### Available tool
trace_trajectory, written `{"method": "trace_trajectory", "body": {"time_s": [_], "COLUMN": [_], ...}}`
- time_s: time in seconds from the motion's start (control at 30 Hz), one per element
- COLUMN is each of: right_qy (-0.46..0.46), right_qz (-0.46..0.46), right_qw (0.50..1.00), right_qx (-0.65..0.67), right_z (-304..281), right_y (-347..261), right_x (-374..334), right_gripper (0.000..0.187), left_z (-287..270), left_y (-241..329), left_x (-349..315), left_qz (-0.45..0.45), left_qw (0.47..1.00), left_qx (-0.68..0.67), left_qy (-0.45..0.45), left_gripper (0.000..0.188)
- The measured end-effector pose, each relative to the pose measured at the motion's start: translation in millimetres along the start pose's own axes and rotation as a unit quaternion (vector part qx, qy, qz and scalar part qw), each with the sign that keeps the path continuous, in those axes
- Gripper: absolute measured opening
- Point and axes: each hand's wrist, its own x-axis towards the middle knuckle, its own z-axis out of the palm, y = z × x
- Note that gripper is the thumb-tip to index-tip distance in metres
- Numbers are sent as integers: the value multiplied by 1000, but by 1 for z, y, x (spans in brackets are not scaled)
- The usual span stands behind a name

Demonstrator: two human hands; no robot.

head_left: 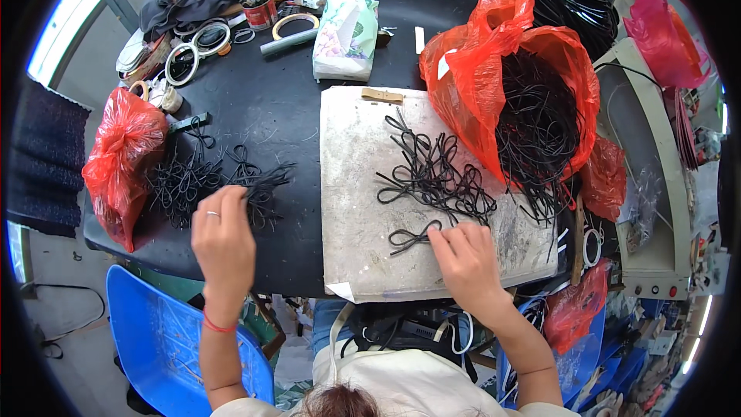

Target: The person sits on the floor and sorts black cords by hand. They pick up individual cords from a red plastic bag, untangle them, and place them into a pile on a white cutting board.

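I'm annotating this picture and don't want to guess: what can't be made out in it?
All in the head view:
- Whether the left hand grips anything: its own fingers hide this.
- The near end of the looped black cord: covered by the right hand.
- Contents of the knotted, shiny red plastic bag: crumpled film hides them.
- The glossy black strips' full extent: cut off at the top.

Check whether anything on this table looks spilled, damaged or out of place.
Two things: black cords trail out of the open red bag onto the pale board, looking spilled. The board is blotched with dark stains, and a white flap at its near left corner looks peeled.
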Motion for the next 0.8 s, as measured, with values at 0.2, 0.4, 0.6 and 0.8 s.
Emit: {"method": "trace_trajectory", "body": {"time_s": [0.2,0.4,0.6,0.8], "right_qy": [47,130,127,158], "right_qz": [-31,-17,49,70], "right_qw": [998,987,991,984], "right_qx": [32,95,4,53], "right_z": [-1,6,37,30], "right_y": [-15,-25,3,-22], "right_x": [14,39,42,43], "right_gripper": [32,30,20,19], "left_z": [-2,6,4,40], "left_y": [43,53,34,88], "left_x": [-10,-11,-4,-8], "left_qz": [45,-116,-20,-106], "left_qw": [969,891,986,896], "left_qx": [-227,-430,-163,-405], "left_qy": [-85,-92,4,-148], "left_gripper": [41,15,24,51]}}
